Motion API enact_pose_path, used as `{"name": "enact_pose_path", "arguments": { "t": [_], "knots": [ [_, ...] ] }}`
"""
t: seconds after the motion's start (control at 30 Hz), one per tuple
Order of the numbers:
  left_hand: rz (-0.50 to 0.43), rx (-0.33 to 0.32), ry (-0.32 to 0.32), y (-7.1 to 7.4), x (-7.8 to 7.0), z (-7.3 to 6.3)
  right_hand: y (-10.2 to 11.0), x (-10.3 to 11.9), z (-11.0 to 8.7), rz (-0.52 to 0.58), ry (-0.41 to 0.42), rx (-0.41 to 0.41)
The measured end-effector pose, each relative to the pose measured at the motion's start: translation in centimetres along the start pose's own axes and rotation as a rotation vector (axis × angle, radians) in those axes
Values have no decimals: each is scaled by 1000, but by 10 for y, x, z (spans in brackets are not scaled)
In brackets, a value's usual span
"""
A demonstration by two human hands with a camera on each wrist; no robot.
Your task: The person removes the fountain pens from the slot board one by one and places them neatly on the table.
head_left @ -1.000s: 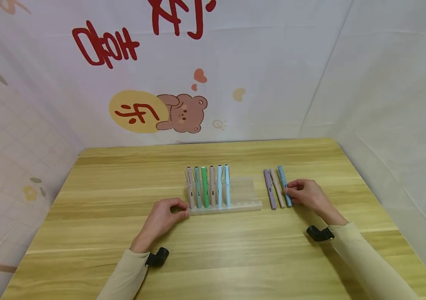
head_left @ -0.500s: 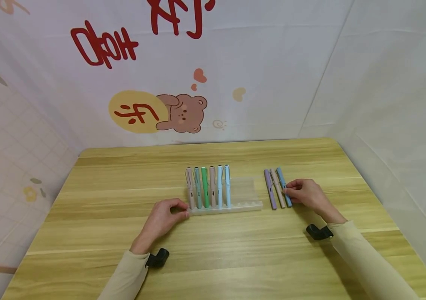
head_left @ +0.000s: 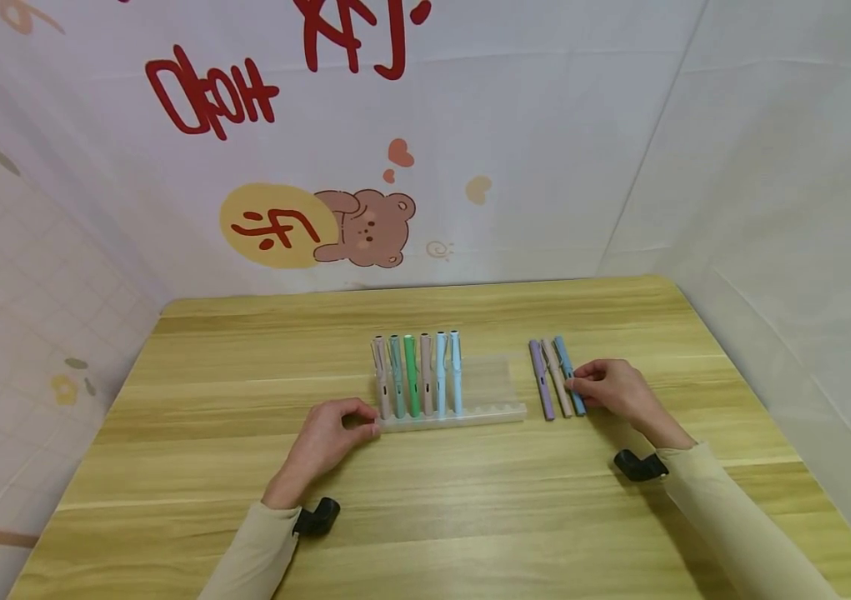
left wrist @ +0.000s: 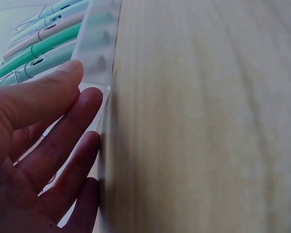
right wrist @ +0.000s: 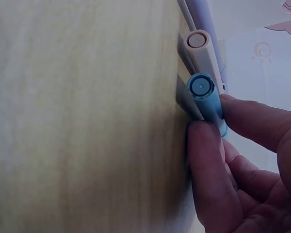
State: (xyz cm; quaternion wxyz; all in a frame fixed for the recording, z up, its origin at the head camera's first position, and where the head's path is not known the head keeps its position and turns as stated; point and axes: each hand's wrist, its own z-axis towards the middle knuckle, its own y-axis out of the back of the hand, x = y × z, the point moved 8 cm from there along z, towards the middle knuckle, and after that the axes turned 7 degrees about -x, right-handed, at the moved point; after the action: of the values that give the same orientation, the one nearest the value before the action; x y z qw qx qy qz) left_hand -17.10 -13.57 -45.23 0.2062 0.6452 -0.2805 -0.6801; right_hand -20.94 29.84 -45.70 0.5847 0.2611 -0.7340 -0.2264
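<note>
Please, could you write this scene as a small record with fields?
Left hand: holds the left end of the clear plastic rack
Right hand: pinches the slim blue pen
In rack: six slim pens, one of them bright green
Beside rack, at its right: slim purple pen, slim beige pen
Surface: light wood-grain table

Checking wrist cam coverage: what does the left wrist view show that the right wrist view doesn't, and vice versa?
Left wrist only: the left hand at the end of a clear plastic pen rack, plus a bright green slim pen. Can't tell whether any rack edge enters the right view.

Right wrist only: the right hand pinching a blue slim pen, with a beige slim pen and a purple slim pen beyond.

Both: the wood-grain tabletop; each also has one hand and slim pens, but different ones.
</note>
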Motion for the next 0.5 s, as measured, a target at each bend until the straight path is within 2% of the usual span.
{"name": "enact_pose_path", "arguments": {
  "t": [0.5],
  "knots": [
    [4, -1, 3, -1, 1, 0, -1, -2, 2, 19, -4, 9]
  ]
}}
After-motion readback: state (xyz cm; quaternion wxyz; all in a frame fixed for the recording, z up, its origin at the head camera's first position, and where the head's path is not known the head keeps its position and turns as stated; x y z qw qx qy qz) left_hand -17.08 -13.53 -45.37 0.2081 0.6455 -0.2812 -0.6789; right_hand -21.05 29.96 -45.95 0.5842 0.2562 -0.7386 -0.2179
